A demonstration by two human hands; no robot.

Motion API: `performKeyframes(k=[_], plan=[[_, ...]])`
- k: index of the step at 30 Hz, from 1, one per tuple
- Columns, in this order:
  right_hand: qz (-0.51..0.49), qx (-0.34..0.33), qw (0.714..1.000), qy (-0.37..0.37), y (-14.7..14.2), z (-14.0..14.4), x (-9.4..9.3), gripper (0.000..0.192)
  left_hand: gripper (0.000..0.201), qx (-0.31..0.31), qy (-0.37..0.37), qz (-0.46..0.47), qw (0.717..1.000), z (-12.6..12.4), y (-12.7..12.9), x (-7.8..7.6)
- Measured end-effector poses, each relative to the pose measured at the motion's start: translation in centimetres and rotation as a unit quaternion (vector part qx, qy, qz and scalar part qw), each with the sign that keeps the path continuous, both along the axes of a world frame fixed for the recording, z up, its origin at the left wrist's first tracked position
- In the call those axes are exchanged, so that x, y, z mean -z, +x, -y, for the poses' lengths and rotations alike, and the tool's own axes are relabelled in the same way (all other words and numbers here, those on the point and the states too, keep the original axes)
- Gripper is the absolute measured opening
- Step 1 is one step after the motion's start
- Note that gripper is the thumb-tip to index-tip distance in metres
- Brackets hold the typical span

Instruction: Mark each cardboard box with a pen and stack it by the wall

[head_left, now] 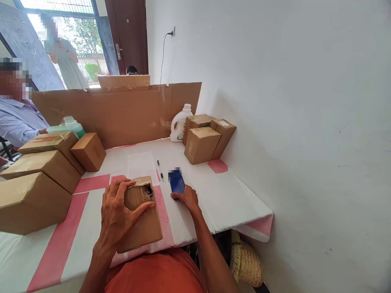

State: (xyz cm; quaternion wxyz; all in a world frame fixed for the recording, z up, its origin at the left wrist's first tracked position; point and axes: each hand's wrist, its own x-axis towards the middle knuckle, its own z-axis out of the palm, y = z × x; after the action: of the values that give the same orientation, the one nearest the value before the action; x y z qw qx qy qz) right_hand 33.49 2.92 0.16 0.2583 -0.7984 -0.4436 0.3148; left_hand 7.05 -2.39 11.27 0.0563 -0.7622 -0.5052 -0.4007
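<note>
My left hand [117, 213] lies on top of a small cardboard box [143, 226] at the near edge of the table, fingers spread over its lid and thumb across it. The box has a torn hole near its far end. My right hand [187, 198] rests on the table just right of the box, fingertips touching the near end of a dark blue phone [177, 182] that lies flat. A black pen [160, 170] lies beyond the phone, beside a white sheet of paper [141, 165].
Cardboard boxes are stacked at the left [45, 167] and at the back right [201, 143], by a white jug [178, 125]. A cardboard partition [122, 114] closes the far side. A green-capped bottle [69, 125] stands left. Two people are at the left. A woven basket [246, 262] sits below the table.
</note>
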Motion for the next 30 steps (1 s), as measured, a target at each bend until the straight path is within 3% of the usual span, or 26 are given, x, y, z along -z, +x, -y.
performKeyframes(k=[2,4,7,10,13,16,18,21,25,30], plan=[[-0.122,-0.004,0.992,0.023,0.4,1.8,0.6,0.028,0.063,0.003,0.005,-0.002,1.000,0.0,0.1,0.0],[-0.235,-0.013,0.971,0.038,0.2,4.3,1.0,0.031,0.062,0.005,0.005,-0.005,1.000,0.0,0.1,-0.1],[-0.411,-0.011,0.909,0.068,-0.8,8.4,0.3,0.047,0.060,0.004,-0.005,-0.008,1.000,-0.1,0.3,-0.2],[-0.580,0.006,0.803,0.135,-2.0,11.3,-3.0,0.052,0.059,0.005,-0.010,-0.009,1.000,-0.3,0.4,-0.4],[-0.623,-0.037,0.760,0.184,-3.2,12.7,-7.8,0.043,0.060,-0.001,-0.020,-0.004,1.000,-0.3,0.6,-0.7],[-0.651,-0.088,0.732,0.183,-4.7,13.3,-11.3,0.037,0.058,-0.009,-0.043,0.004,0.999,-0.1,0.8,-0.9],[-0.670,-0.105,0.716,0.165,-6.0,13.6,-12.2,0.037,0.053,-0.010,-0.053,0.012,0.998,0.2,0.9,-0.9],[-0.688,-0.123,0.703,0.135,-7.6,14.1,-11.8,0.041,0.046,-0.012,-0.068,0.019,0.997,0.6,1.0,-0.9],[-0.676,-0.143,0.711,0.127,-8.7,14.3,-10.7,0.043,0.041,-0.018,-0.068,0.019,0.997,0.7,1.2,-0.7],[-0.670,-0.161,0.713,0.130,-8.9,14.4,-10.8,0.045,0.035,-0.026,-0.059,0.015,0.998,0.9,1.3,-0.8]])
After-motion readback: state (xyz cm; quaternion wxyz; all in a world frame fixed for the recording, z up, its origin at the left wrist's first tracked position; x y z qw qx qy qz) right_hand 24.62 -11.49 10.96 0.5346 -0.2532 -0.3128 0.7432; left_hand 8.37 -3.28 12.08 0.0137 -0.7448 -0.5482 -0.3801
